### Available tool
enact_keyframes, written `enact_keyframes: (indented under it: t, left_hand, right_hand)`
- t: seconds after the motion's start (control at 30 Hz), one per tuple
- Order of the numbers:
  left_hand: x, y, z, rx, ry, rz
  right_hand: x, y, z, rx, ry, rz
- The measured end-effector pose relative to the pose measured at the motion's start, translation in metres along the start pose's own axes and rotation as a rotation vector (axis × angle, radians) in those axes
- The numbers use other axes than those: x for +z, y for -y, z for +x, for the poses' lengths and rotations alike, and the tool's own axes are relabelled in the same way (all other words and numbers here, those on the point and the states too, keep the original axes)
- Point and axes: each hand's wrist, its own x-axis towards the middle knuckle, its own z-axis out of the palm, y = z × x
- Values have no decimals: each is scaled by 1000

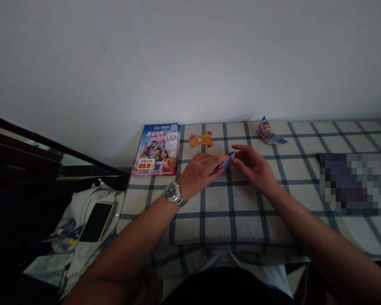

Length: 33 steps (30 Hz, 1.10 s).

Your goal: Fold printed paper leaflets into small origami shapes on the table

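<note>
Both my hands meet over the middle of a checked tablecloth [241, 212]. My left hand [200, 173], with a metal wristwatch [174, 193], has its fingers closed on a small folded piece of printed blue paper [226, 163]. My right hand [253, 166] pinches the same paper from the right side with thumb and fingertips. The paper lies low, at or just above the cloth.
A colourful printed leaflet [157, 149] lies at the table's far left. An orange bear-shaped cutout [201, 140] sits beside it. A folded paper figure [268, 132] rests near the wall. A phone [96, 222] lies on clothes at the left. A blurred patch [352, 182] covers the right.
</note>
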Motion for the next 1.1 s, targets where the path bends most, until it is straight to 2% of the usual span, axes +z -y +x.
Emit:
enact_keyframes:
  t: [0.1,0.23,0.43,0.53,0.67,0.8,0.97,1.1]
  left_hand:
    - [1,1,0,20,38,13]
    - [-1,1,0,-8,45,-32]
    - [-7,7,0,-107,-156,-111]
    - [-8,13,0,-157,-192,-125]
    - [-7,16,-2,-174,-153,-180]
    - [-3,15,-4,-230,-125,-275]
    - [1,15,-5,-337,-131,-450]
    - [1,15,-4,-392,-164,-477]
  right_hand:
    - [-2,-1,0,-64,-6,-98]
    - [-2,-7,1,-44,-18,-66]
    - [-4,-14,2,-2,-18,34]
    - [-5,-14,4,20,-27,123]
    - [-8,-17,6,34,-69,195]
    - [-11,-23,7,16,-120,172]
    - [-14,-27,6,-24,-84,101]
    - [-15,-27,5,-16,-52,40]
